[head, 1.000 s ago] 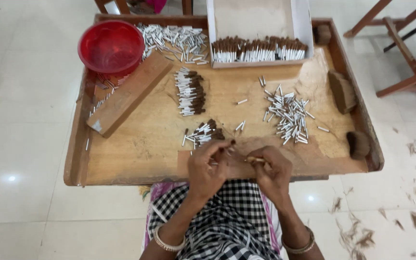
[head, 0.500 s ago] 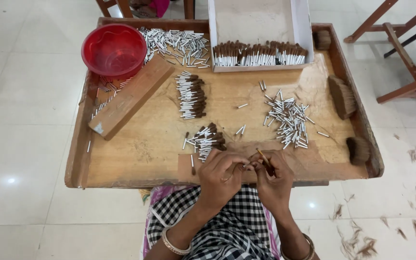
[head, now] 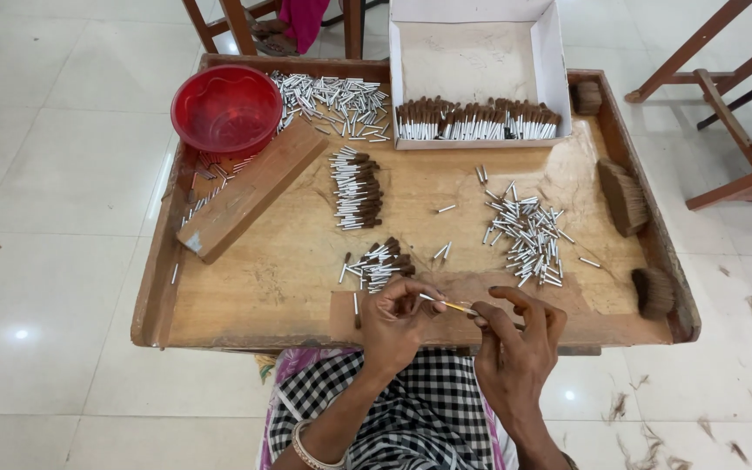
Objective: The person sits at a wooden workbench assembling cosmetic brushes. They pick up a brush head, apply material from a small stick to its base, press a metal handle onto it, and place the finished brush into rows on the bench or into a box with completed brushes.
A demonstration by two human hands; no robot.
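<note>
1. The left hand (head: 393,324) pinches a thin stick (head: 447,305), white at one end and yellowish at the other, over the near edge of the wooden tray (head: 245,300)
2. The right hand (head: 515,344) meets it, thumb and forefinger closed on the yellowish tip; other fingers loosely curled
3. The stick looks very light and slender, probably easy to bend or crush, so a gentle fingertip pinch near each end suits it
4. Farther into the tray lie a small pile of brown-tipped pieces (head: 380,261) and, toward the right, loose white tubes (head: 528,235); a red bowl (head: 226,109) sits at the far left corner
</note>
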